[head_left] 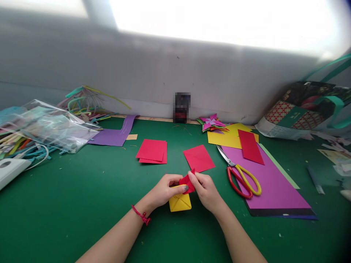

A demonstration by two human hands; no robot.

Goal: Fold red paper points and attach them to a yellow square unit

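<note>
Between my two hands is a small folded piece of red paper [188, 183]. My left hand [169, 190] pinches its left side, thumb across the front. The fingers of my right hand [204, 188] are closed on its upper right edge. Just below, a yellow folded paper square [180, 203] with creases meeting at its middle shows, partly covered by my left hand; whether it is held or lies on the table I cannot tell. Beyond my hands lie a creased red paper square [199, 158] and a small stack of red paper squares [152, 151].
Scissors [241, 175] with red and yellow handles lie on purple sheets [276, 182] at the right, beside a red strip [251, 147] and yellow paper [223, 138]. Folded paper stars [212, 122] sit behind. Clear plastic bags [65, 124] are at left, a patterned bag [290, 113] at right.
</note>
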